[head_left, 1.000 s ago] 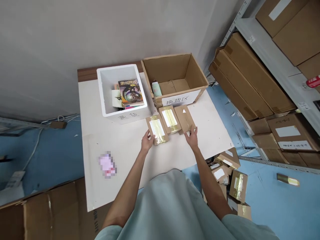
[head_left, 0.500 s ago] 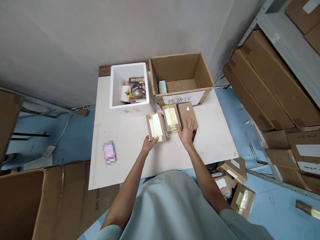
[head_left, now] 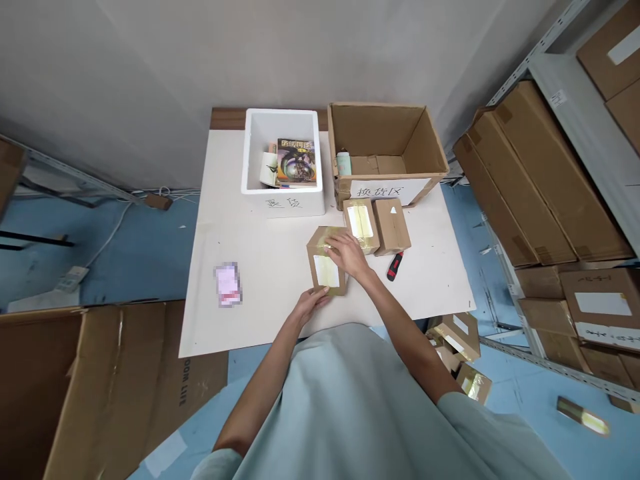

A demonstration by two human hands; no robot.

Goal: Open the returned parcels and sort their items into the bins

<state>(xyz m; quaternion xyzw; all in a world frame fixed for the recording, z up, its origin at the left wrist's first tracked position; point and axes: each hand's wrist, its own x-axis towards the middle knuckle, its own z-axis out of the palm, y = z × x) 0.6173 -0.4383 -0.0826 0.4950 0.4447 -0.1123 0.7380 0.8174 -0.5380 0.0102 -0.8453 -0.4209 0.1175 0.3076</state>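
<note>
A small taped cardboard box with a white label is held between my two hands, tilted so that two of its faces show. My left hand grips its lower edge, thumb on the label side. My right hand lies over its upper right side, fingers bent onto the cardboard. Just behind, a second labelled box and a plainer brown box stand side by side. A red and black box cutter rests on the white tabletop in front of them.
At the back of the table are a white foam box holding books and a large open carton with a pale green bottle inside. A blurred pink item lies left. Shelving with cartons rises on the right.
The held box has come away from the other two, toward me, and tilted up. My right hand has moved from the plainer box onto it. The camera view has shifted.
</note>
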